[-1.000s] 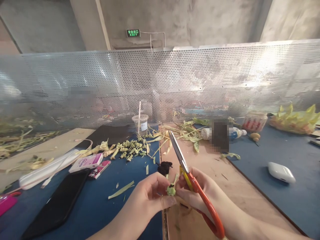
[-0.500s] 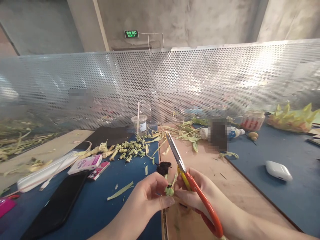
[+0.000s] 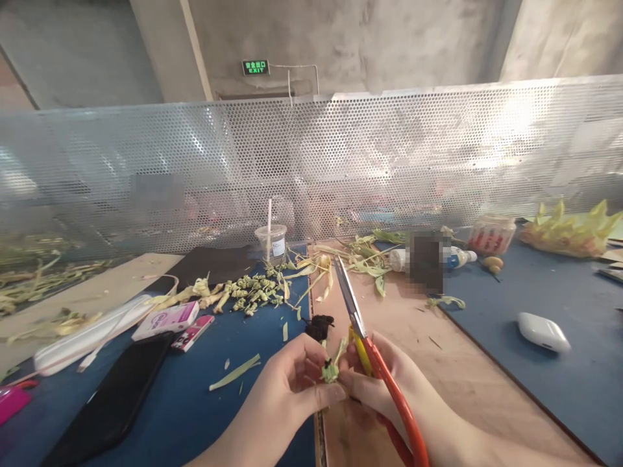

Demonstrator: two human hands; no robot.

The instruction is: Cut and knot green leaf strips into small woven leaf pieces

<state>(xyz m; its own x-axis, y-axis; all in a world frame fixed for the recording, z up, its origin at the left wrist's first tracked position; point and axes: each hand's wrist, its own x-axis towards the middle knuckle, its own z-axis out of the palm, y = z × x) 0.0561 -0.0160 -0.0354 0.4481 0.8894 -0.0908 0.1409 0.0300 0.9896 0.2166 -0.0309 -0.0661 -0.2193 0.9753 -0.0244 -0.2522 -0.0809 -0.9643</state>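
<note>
Right at the near edge, a small green folded leaf knot (image 3: pixel 331 371) is pinched between the thumb and fingertips of the left hand (image 3: pixel 285 389), just above the seam where the blue mat (image 3: pixel 204 402) meets the bare plywood board (image 3: pixel 452 370). The right hand (image 3: pixel 411 381) is closed around orange-handled steel scissors (image 3: pixel 351 305), blades shut and pointed away, with its fingertips pressed to the knot's other side. The knot is judged light, soft and easily crushed (a springy fold, likely to uncurl if slackened), so it is best gripped gently at its tight base.

Just beyond, a small black clump (image 3: pixel 318 326) is seen on the mat, and a black smartphone (image 3: pixel 111 402) lies flat to the left. Farther out, a heap of green-yellow woven leaf knots (image 3: pixel 250 292) is spread. Behind it, a clear plastic cup (image 3: pixel 273 243) with a white straw is stood upright, apparently near empty. Off right, a clear tub with a red label (image 3: pixel 491 235) is noted, its contents not made out. All is backed by a perforated metal screen (image 3: pixel 389 162).
</note>
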